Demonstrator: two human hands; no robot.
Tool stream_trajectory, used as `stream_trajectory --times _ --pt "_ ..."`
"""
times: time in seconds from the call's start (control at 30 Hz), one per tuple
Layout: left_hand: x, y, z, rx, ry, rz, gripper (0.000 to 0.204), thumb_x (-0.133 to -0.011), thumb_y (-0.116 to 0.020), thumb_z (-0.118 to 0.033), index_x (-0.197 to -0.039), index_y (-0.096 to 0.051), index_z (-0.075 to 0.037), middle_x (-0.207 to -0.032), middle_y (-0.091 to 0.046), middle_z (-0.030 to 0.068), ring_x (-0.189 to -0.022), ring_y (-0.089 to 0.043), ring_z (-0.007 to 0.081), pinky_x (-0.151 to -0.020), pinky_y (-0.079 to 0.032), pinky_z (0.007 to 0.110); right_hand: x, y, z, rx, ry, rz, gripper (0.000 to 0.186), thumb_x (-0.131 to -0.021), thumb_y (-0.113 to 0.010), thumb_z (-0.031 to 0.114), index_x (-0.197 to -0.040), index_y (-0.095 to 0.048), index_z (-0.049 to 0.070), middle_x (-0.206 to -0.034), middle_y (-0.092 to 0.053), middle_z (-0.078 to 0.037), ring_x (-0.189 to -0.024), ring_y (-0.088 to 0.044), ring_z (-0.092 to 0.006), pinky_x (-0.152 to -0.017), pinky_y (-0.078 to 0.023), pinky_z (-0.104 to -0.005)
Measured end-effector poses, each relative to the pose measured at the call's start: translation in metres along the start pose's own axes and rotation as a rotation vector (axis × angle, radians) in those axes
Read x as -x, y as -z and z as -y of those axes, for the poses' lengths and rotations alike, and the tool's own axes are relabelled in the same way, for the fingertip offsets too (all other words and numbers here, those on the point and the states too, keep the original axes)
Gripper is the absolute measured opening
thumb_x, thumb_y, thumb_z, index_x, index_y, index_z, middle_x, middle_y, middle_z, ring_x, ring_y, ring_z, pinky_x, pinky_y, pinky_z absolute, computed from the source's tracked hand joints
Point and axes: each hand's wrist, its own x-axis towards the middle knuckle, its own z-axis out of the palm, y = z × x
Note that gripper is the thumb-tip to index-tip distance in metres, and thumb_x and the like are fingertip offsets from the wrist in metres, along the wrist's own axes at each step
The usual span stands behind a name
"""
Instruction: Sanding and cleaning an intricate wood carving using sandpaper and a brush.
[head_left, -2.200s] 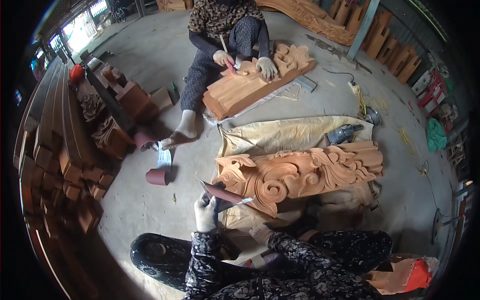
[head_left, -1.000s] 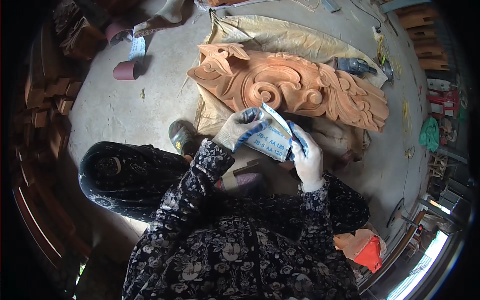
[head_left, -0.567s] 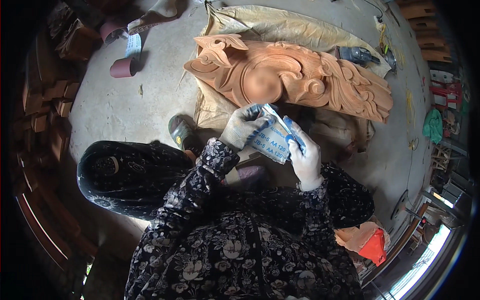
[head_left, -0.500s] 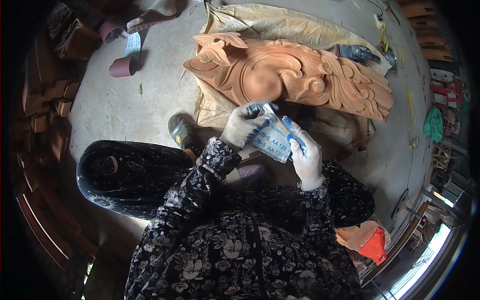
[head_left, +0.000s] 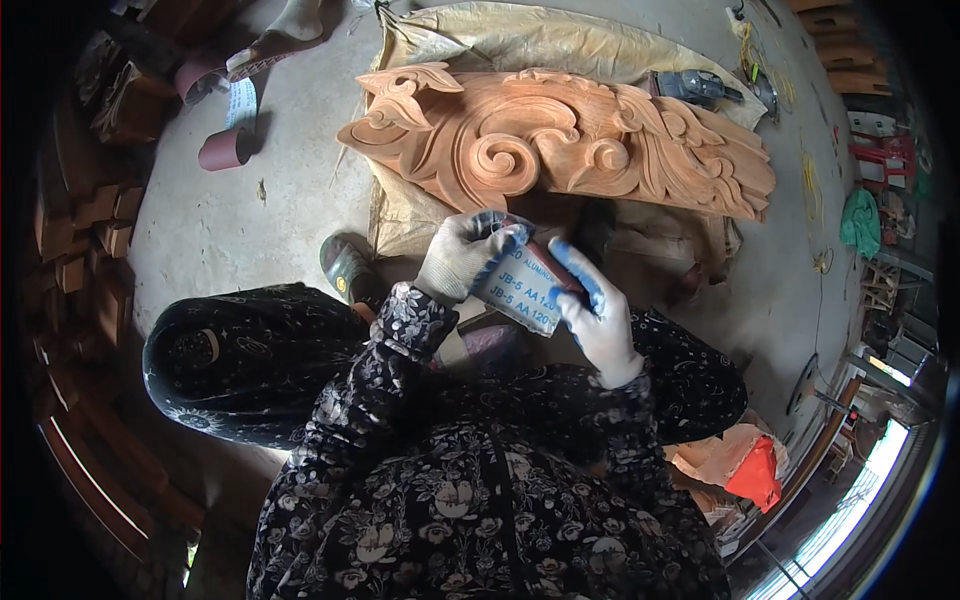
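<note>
A small sheet of sandpaper (head_left: 520,297), its pale printed back facing up, is held in front of my body. My left hand (head_left: 462,256), in a white glove with blue fingertips, pinches its upper left part. My right hand (head_left: 604,318), gloved alike, has its thumb and fingers closed about the right edge, where a strip of the reddish-brown grit side is folded over. Just beyond my hands lies a carved wooden panel (head_left: 590,150) with scrolls and leaves. The fingers behind the sheet are hidden.
Under the panel is a tan cloth (head_left: 480,25). A dark power tool (head_left: 697,88) rests at its far right. A curled sandpaper strip (head_left: 226,150) lies on the floor at left, near stacked wood blocks (head_left: 118,240). A red-and-tan bag (head_left: 752,474) sits at lower right.
The sheet's right edge has been folded, so a reddish-brown strip of grit now shows. My right thumb and fingers have shifted along that edge. The panel appears slightly left as the view moved.
</note>
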Motion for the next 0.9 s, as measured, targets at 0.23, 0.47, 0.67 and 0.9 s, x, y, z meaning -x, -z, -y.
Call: stream_trajectory --times 0.23,0.47,0.67,0.9 --pt "0.006 -0.002 -0.009 -0.054 0.112 -0.026 0.024 -0.086 -0.064 -0.007 -0.110 -0.063 -0.002 -0.092 -0.064 0.0016 -0.084 -0.060 0.0083 -0.077 -0.051 0.023 0.015 0.003 -0.001 0.448 0.110 0.053 0.035 -0.079 -0.062 0.001 -0.111 -0.064 0.014 -0.084 -0.059 -0.009 -0.074 -0.062 -0.0288 -0.062 -0.050 -0.0373" --pt "-0.007 -0.008 -0.005 -0.183 0.051 0.018 0.028 -0.089 -0.064 -0.022 -0.104 -0.065 0.002 -0.089 -0.067 0.0020 -0.079 -0.060 0.0078 -0.073 -0.051 0.023 0.006 0.022 -0.004 -0.113 -0.032 0.090 0.049 -0.081 -0.053 -0.009 -0.127 -0.054 0.008 -0.100 -0.063 -0.008 -0.080 -0.063 -0.0206 -0.071 -0.052 -0.0291" --pt "-0.014 -0.013 -0.008 -0.189 -0.107 0.124 0.024 -0.088 -0.065 -0.017 -0.103 -0.065 0.002 -0.089 -0.067 0.0022 -0.080 -0.060 0.0072 -0.075 -0.050 0.022 -0.014 0.035 -0.003 -0.540 -0.360 0.220 0.043 -0.091 -0.051 0.002 -0.133 -0.047 0.004 -0.095 -0.064 -0.003 -0.073 -0.055 -0.0067 -0.067 -0.049 -0.0210" --pt "-0.011 -0.006 -0.016 -0.048 -0.049 -0.040 0.043 -0.087 -0.065 -0.007 -0.126 -0.051 0.002 -0.095 -0.065 0.0039 -0.084 -0.060 0.0084 -0.078 -0.050 0.022 -0.031 0.013 0.014 0.259 0.119 0.039 0.033 -0.080 -0.062 0.010 -0.114 -0.063 0.010 -0.088 -0.068 -0.009 -0.076 -0.065 -0.0274 -0.066 -0.052 -0.0356"
